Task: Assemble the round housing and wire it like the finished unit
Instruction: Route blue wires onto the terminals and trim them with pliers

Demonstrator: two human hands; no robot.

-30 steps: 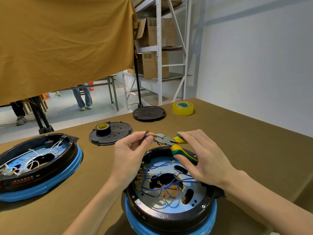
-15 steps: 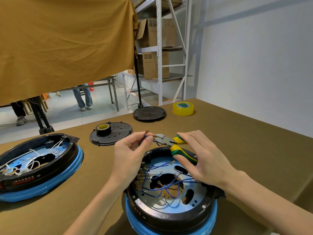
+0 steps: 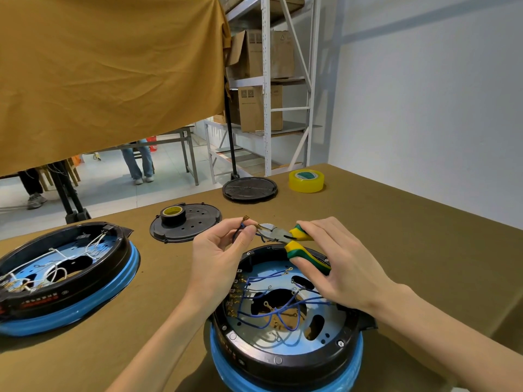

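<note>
nearest the person sits the round housing (image 3: 285, 315), a black ring on a blue base with its open face up, so the blue wires (image 3: 271, 309) and the row of brass terminals along its left inner wall can be reached from above; it lies right under both hands, which judging by this lets a lead be lifted straight out of it for work. above its far rim the left hand (image 3: 218, 250) pinches the end of one blue lead between thumb and curled fingers, its small brass terminal (image 3: 246, 218) poking up past the fingertips, the forearm rising from the lower left. the right hand (image 3: 339, 264) comes in from the lower right with its wrist over the housing's right side, fingers wrapped over the green and yellow handles of the pliers (image 3: 278, 232), and the plier nose meets the lead just beside the left thumb, probably to crimp or trim it; whether the nose is fully closed cannot be told. well to the left lies the finished unit (image 3: 62, 278), likewise face up with white wires, likely kept in sight as a pattern. farther back on the brown table (image 3: 396, 222) rest a black cover plate (image 3: 198, 224) carrying a small tape roll (image 3: 173, 215), a second black disc (image 3: 249, 189) and a yellow tape roll (image 3: 306, 181).
</note>
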